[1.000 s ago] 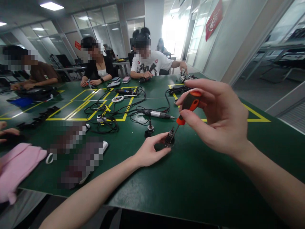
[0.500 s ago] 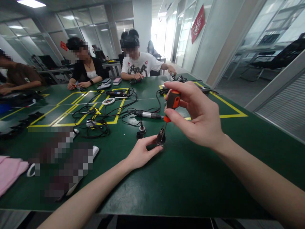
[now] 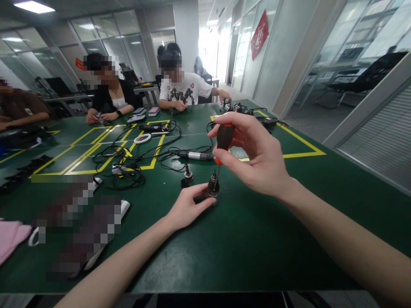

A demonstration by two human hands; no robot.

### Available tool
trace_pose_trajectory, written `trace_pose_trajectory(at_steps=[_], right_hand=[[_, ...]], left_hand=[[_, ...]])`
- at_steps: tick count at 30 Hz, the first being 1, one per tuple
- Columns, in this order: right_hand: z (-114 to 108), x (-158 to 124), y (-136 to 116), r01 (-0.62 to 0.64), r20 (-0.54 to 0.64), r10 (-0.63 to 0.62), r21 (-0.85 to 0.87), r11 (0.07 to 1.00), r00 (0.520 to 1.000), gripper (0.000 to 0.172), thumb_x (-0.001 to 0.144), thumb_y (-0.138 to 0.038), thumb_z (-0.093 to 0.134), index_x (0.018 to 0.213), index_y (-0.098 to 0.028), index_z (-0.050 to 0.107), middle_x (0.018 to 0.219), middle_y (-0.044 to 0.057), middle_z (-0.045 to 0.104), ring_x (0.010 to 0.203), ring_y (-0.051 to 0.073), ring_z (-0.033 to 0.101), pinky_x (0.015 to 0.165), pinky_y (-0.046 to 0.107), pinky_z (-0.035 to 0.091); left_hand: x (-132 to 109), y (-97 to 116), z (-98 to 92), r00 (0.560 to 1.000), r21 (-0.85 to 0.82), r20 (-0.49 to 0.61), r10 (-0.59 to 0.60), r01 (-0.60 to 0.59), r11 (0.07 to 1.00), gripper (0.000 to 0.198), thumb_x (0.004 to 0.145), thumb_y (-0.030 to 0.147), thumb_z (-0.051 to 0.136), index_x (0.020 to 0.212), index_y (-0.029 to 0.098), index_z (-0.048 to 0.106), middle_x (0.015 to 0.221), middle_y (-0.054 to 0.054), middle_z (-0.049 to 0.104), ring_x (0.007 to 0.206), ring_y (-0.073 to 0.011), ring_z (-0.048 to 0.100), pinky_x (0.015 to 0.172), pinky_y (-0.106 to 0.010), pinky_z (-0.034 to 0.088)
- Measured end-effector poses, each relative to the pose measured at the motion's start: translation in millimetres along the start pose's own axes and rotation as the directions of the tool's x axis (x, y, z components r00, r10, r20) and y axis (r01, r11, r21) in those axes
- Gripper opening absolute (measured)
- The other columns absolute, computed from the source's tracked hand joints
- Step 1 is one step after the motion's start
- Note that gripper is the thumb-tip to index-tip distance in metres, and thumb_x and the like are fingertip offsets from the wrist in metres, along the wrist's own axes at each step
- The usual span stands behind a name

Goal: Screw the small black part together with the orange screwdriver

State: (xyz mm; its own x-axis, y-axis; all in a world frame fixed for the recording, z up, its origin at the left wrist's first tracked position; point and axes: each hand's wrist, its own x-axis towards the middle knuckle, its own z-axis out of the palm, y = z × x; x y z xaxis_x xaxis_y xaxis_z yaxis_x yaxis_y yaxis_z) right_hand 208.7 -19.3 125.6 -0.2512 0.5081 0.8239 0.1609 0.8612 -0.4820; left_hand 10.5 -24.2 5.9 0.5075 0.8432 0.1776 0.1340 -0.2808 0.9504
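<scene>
My right hand (image 3: 257,154) grips a screwdriver (image 3: 225,137) with a dark and orange handle, its thin shaft pointing down. The shaft reaches a dark cylindrical part (image 3: 213,186) with a narrow upright tip, standing on the green table. Whether the blade sits in a screw is too small to tell. My left hand (image 3: 189,205) pinches that cylindrical part at its base between thumb and fingers. Just left and behind stands a similar metal part with a thin stem (image 3: 188,173), beside a small black round piece (image 3: 185,183).
A silver and black pen-shaped tool (image 3: 195,155) with a cable lies behind my hands. Tangled black cables (image 3: 128,175) and a white ring (image 3: 142,138) are on the left. Two blurred-out flat objects (image 3: 96,235) lie near left. People sit across the green table (image 3: 257,248).
The screwdriver handle has turned in my right fingers, showing more of its dark side. My left hand keeps its hold on the cylindrical part. The whole view has shifted slightly.
</scene>
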Motion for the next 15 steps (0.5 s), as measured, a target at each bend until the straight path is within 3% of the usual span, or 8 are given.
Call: trace_pose_trajectory(at_steps=[8,15], right_hand=[[-0.9,-0.2,-2.0,-0.024,-0.027,0.023,-0.047,0.999,0.999,0.042,0.09,-0.013,0.069,0.129,-0.03,0.066,0.118,0.004,0.067,0.103,0.02,0.068,0.077,0.033,0.064],[-0.5,-0.8,-2.5,-0.072,-0.022,0.073,0.038,0.997,0.997,0.045,0.089,-0.007,0.064,0.13,-0.027,0.062,0.122,0.004,0.069,0.095,0.017,0.071,0.079,0.034,0.062]], left_hand=[[3.2,1.6,-12.0,0.993,-0.035,0.113,-0.043,0.047,0.998,0.038,0.097,0.03,0.07,0.131,0.013,0.075,0.131,-0.011,0.078,0.124,-0.029,0.072,0.116,-0.045,0.054],[3.3,-5.1,-10.3,0.995,-0.115,0.062,-0.075,0.082,0.99,0.04,0.09,0.031,0.079,0.126,0.012,0.076,0.126,-0.013,0.08,0.117,-0.0275,0.076,0.113,-0.045,0.057]])
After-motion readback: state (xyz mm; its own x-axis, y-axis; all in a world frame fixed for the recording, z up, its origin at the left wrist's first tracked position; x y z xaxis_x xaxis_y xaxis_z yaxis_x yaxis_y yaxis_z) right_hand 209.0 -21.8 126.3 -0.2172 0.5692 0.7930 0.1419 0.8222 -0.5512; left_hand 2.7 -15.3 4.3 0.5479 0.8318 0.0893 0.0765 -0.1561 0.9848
